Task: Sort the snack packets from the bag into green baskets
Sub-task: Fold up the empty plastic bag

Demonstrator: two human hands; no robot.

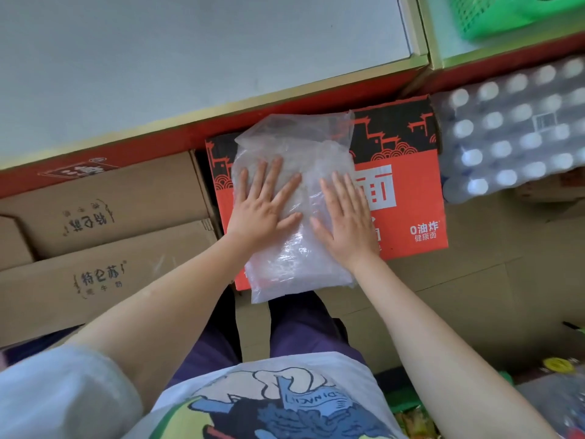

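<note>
So we've got the clear plastic bag (pixel 297 198) lying mid-frame on a red carton (pixel 408 198), left hand (pixel 262 210) and right hand (pixel 345 223) spread flat, pressing it down. Looks empty to us, so sorting seems about done; next we'd probably fold it. One green basket (pixel 493 17) sits upper right on the pale counter (pixel 190 58). Brown boxes (pixel 104 236) at left, shrink-wrapped bottles (pixel 512 128) at right.

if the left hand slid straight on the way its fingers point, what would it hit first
The left hand lies flat on the clear plastic bag, fingers pointing up and away. Sliding on, it would cross the rest of the bag on the red carton, then probably meet the counter's red front edge; depth is unclear.
</note>
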